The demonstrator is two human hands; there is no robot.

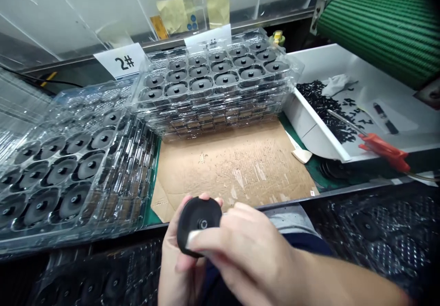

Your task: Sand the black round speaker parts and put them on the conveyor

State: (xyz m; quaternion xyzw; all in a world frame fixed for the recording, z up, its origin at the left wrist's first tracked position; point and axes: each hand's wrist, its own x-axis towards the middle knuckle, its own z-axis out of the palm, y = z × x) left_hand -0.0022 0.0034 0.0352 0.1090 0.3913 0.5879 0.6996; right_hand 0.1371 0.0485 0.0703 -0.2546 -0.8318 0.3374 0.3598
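A black round plastic disc (192, 213) with a small hollow hub is held up near the bottom centre, its face turned towards me. My left hand (173, 246) is closed around its rim from the left and behind, fingertips showing over the top edge. Across the disc's lower face reaches a digit of my right hand (252, 242), its pale tip touching or just over the surface left of the hub. The other right fingers are curled in; whether they pinch anything small is hidden.
A cardboard sheet (223, 164) lies beyond my hands. Stacked clear trays (213, 109) of similar discs stand behind it, and more trays (118, 182) at left. On the right, a white bin (309, 127) holds small black parts (319, 100), under a red-handled screwdriver (385, 150). A green conveyor (385, 26) overhangs it.
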